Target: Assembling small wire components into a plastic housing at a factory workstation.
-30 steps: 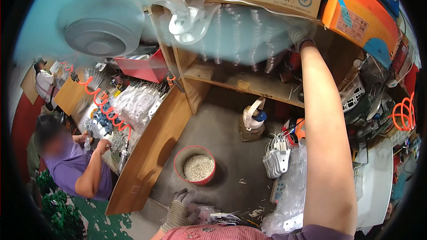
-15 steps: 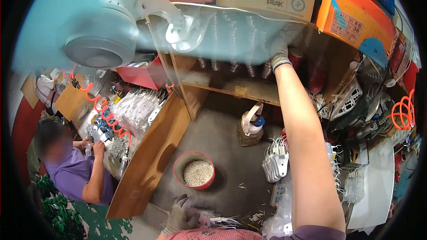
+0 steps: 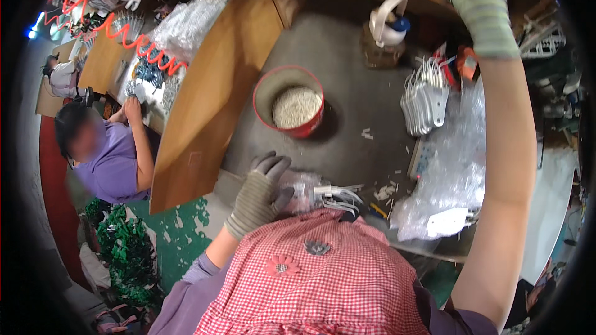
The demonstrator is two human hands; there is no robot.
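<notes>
My left hand (image 3: 264, 195), in a grey striped work glove, rests at the table's near edge with its fingers stretched and thumb apart. Beside its thumb lies a clear plastic bag (image 3: 300, 192) with white-wired parts (image 3: 338, 197). Farther in stands a red bucket (image 3: 304, 129), part filled with small whitish pieces (image 3: 298, 107). My right arm reaches far forward on the right. At the top edge, my gloved right hand (image 3: 481, 12) is partly cut off; whatever its fingers may hold is out of view.
A wooden partition (image 3: 214, 108) borders the table on the left, with a co-worker (image 3: 112, 149) in purple beyond it. A white-lidded jug (image 3: 386, 34) stands at the back. White wired parts (image 3: 425, 102) and plastic wrap (image 3: 444, 170) lie on the right.
The view has tilted downward, so the fan, boxes and most of the shelf have left it. My right hand now shows at the top edge. My left hand stays by the plastic bag.
</notes>
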